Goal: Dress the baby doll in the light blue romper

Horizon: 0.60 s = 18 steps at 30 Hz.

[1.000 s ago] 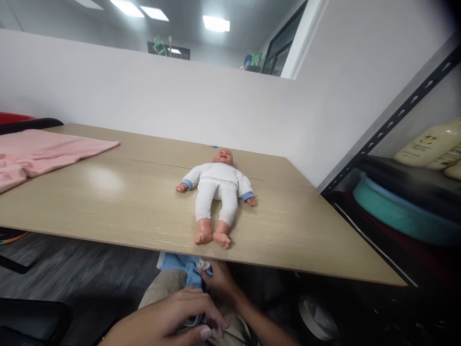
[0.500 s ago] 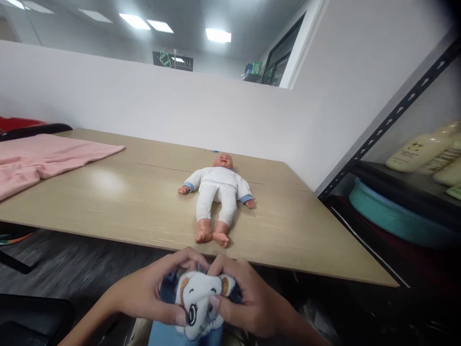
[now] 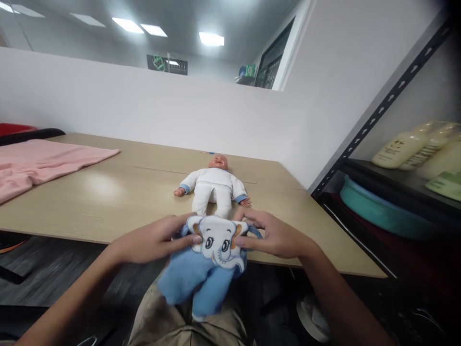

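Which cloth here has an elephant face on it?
The blue garment held by the left hand and right hand; the white outfit on the doll and the pink cloth show no such face.

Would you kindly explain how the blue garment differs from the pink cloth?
The blue garment is held by left hand and right hand; the pink cloth lies on the table. The blue garment bears an elephant face; the pink cloth looks plain. Both are fabric.
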Each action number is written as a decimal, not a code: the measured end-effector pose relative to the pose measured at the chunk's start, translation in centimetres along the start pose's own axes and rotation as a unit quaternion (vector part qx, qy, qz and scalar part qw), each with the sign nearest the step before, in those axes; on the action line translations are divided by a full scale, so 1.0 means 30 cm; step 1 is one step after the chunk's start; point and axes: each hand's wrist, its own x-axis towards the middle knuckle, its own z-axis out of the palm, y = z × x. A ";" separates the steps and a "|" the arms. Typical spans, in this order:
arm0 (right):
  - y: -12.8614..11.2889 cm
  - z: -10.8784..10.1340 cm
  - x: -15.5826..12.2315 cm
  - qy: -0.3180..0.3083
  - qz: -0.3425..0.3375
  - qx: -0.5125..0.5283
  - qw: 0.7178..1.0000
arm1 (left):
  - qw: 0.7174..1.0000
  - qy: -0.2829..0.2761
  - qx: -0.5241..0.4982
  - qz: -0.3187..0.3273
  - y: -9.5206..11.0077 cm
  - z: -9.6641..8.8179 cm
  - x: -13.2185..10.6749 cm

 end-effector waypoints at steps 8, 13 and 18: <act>0.088 0.035 0.146 -0.050 -0.018 0.023 0.998 | 0.985 0.041 -0.100 0.134 0.066 -0.049 0.185; 0.111 0.079 0.165 0.010 -0.047 0.092 0.995 | 0.991 -0.020 -0.032 0.125 0.048 -0.140 0.238; 0.139 0.037 0.175 -0.014 0.010 0.170 0.985 | 0.985 -0.089 -0.090 0.120 -0.059 -0.251 0.313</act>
